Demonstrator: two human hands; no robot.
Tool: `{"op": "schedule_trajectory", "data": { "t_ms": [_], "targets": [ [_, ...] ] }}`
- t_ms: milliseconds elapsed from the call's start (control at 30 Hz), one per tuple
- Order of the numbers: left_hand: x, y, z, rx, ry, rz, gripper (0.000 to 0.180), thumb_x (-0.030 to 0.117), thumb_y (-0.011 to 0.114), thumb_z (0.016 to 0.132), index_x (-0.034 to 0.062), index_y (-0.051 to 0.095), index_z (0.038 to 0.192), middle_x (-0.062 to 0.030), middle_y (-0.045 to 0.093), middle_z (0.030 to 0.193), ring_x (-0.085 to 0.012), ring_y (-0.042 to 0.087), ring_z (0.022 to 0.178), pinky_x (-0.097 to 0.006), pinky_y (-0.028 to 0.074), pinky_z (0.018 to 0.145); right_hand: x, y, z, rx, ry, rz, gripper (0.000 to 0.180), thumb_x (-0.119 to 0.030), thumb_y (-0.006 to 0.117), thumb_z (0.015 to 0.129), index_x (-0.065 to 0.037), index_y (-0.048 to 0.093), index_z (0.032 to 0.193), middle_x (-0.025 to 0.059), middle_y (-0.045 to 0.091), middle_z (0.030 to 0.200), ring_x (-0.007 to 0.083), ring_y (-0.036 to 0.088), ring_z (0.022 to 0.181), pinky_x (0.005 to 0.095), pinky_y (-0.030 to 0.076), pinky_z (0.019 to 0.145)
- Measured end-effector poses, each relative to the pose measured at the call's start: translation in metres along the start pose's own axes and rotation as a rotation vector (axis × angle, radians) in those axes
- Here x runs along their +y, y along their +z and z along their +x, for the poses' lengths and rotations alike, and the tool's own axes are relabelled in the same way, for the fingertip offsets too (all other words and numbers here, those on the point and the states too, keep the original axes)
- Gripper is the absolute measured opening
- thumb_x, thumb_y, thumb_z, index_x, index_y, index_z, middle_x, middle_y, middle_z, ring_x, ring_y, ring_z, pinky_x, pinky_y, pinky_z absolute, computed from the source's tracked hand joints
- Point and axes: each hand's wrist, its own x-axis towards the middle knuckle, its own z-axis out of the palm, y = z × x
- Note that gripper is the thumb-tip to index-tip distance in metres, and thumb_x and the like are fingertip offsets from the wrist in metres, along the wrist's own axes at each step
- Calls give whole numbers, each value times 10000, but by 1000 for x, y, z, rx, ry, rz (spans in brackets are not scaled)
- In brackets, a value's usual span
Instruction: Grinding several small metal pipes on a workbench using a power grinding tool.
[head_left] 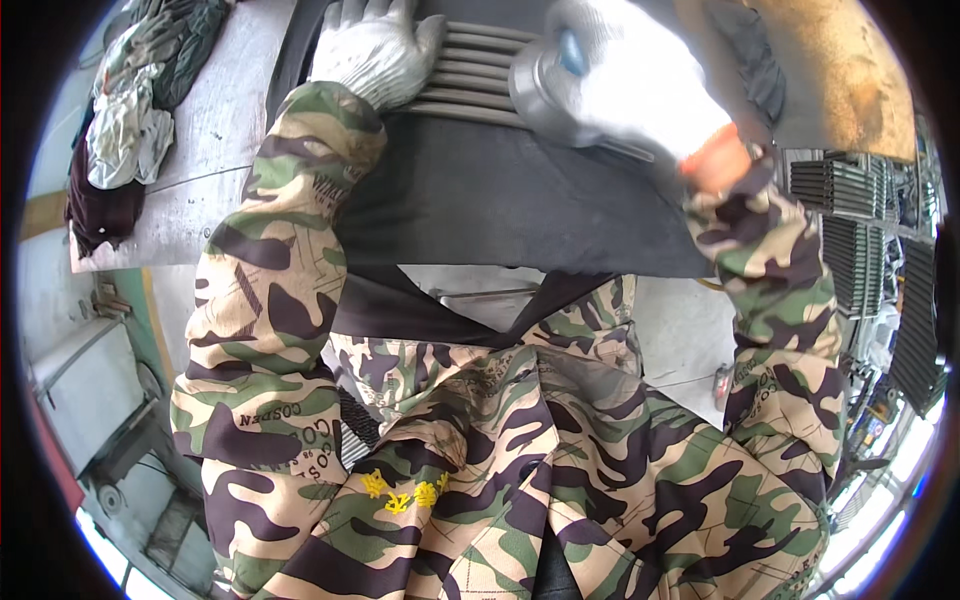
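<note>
a worker in a camouflage jacket leans over a dark sheet (500,210) on a grey metal table (215,120), seen from above. at the top centre of the frame lies a row of grey metal bars (470,80), side by side and ridged, running left to right. the left hand (375,50), in a white knit glove, rests flat on the left end of the bars with its fingers (350,15) laid loosely together and the thumb out to the side, pressing down rather than gripping. the right hand (630,85), also gloved and blurred, is closed around a round grey metal tool with a blue spot (555,75), held against the right part of the bars; its fingers are wrapped about the tool, though blur hides the exact hold. the bars look stiff and fairly heavy, hard-edged and probably slick under cloth gloves, so they seem best steadied by a flat palm near one end, or lifted with a hand under each end. a heap of rags (140,110) lies at the upper left; stacked dark metal parts (850,185) fill the right edge.
</note>
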Motion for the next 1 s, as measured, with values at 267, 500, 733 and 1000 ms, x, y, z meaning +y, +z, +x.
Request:
{"op": "schedule_trajectory", "data": {
  "t_ms": [267,500,733,1000],
  "targets": [
    [-6,10,-5,-49,106,106,459,372,513,1036,69,623,1362,-135,619,1374,-376,549,1277,-518,411,1120,36,-2,-35,10,11,-86,273,-309,669,882,-69,693,1010,240,673,924,440,674,872,517,567,812],
    [-15,3,-13,-68,50,66,466,371,496,1039,60,630,1359,-162,607,1394,-391,539,1285,-526,394,1138,37,16,-40,67,-104,-133,289,-308,677,912,-96,673,1108,149,649,971,375,678,938,473,565,816],
    [-11,-1,-19,-99,0,8,553,419,500,1046,44,571,1446,-196,563,1487,-451,467,1402,-552,344,1188,36,-13,-12,-81,114,-80,291,-338,690,895,-83,706,1034,254,683,1026,438,685,947,518,566,834],
    [-11,-9,-23,-113,2,14,540,423,519,1042,49,589,1424,-182,590,1445,-422,489,1372,-531,351,1177,29,6,-31,-144,89,-120,334,-244,561,933,-138,688,1223,201,657,1160,396,645,1165,502,542,988]
  ]
}}
